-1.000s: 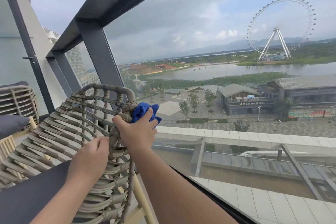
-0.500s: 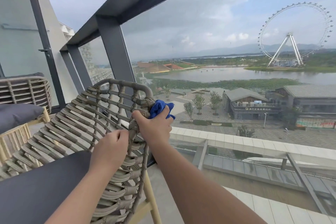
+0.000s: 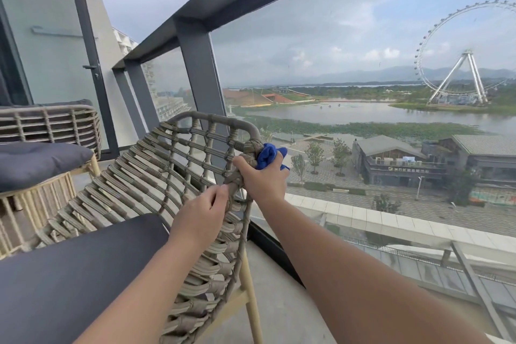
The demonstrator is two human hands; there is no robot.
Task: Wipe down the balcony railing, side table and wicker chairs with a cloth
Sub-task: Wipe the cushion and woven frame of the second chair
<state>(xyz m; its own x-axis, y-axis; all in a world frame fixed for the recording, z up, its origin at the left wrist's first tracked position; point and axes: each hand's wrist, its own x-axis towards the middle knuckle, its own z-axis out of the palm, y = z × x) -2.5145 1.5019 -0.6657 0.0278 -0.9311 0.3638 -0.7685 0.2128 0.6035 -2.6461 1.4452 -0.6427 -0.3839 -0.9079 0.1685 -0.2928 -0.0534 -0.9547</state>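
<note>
The blue cloth [image 3: 269, 156], bunched at mid-frame against the wicker chair's [image 3: 178, 159] upper right corner, is gripped by the right hand [image 3: 261, 180], fingers curled round cloth and frame, whose rim runs down toward lower centre, where the left hand [image 3: 202, 213] grips it just below.

Past the glass a Ferris wheel [image 3: 465, 53] stands by a lake [image 3: 377, 114], with grey-roofed buildings [image 3: 391, 162] and small trees [image 3: 314, 153] along a paved plaza below.
</note>
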